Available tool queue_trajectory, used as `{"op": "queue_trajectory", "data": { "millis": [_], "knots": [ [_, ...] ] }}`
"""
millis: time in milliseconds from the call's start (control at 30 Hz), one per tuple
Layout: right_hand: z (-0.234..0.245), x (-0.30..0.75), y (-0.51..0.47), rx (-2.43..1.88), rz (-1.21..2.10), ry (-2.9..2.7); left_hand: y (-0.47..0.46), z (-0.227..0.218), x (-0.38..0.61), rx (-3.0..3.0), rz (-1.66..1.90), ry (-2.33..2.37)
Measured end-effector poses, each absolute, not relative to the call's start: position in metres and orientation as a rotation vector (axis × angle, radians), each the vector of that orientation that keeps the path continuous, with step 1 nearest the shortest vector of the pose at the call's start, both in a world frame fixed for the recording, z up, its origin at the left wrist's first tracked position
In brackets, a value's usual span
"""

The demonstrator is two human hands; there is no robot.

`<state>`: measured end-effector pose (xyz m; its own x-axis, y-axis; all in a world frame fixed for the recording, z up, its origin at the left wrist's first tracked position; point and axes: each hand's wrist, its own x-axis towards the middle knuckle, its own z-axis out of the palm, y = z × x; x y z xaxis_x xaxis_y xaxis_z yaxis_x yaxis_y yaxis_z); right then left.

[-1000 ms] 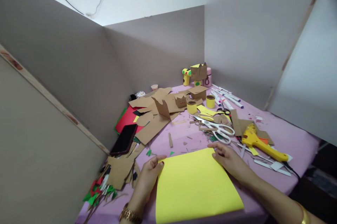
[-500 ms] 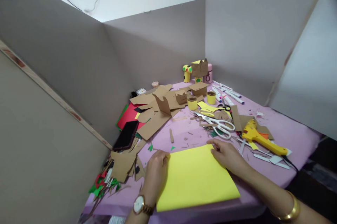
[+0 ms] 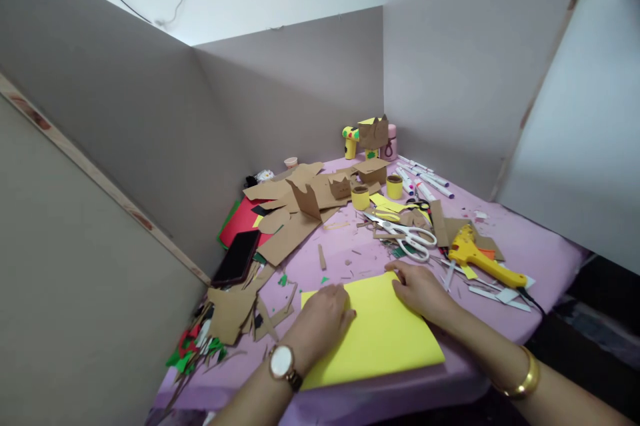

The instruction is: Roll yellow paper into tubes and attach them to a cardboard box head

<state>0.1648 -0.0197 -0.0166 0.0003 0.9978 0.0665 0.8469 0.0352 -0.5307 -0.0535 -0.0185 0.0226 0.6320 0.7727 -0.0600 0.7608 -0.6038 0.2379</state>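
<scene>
A yellow sheet of paper (image 3: 390, 326) lies at the table's near edge, below the scraps. My left hand (image 3: 327, 316) rests on its left part with the fingers curled in and the thumb toward the middle; nothing shows in the fingers. At the sheet's far right corner, my right hand (image 3: 417, 289) grips the edge between thumb and fingers. White-handled scissors (image 3: 407, 239) lie just beyond my right hand. To the right of them is a yellow glue gun (image 3: 485, 263).
Cardboard pieces (image 3: 295, 226) spread over the back left, near a black phone (image 3: 237, 257). Two yellow rings (image 3: 360, 198) and several markers (image 3: 430, 176) stand or lie farther back. Coloured scraps (image 3: 193, 349) heap up at the left edge. Grey partitions (image 3: 300, 86) enclose the table.
My left hand has moved right, from the sheet's left edge onto its surface, uncovering the far left corner. My right hand keeps its place on the sheet. The view has shifted slightly.
</scene>
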Motion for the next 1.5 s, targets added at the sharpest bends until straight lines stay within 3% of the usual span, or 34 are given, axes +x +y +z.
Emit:
{"op": "queue_trajectory", "data": {
  "millis": [300,500,1033,1267,1500],
  "knots": [
    [0.001,0.131,-0.036,-1.843,0.289,-2.089,-0.045,-0.008,-0.049,2.603,0.06,1.457],
    [-0.013,0.079,-0.056,-1.591,0.468,-2.316,-0.048,-0.013,-0.045,2.547,0.019,1.512],
    [-0.029,0.128,-0.065,-1.791,0.31,-2.261,-0.056,-0.018,-0.077,2.655,0.089,1.574],
    [-0.028,0.102,-0.106,-1.427,0.282,-2.532,-0.056,-0.019,-0.076,2.66,0.084,1.581],
    [-0.043,0.129,-0.114,-1.471,0.188,-2.534,-0.067,-0.014,-0.067,2.665,0.099,1.634]
  ]
}}
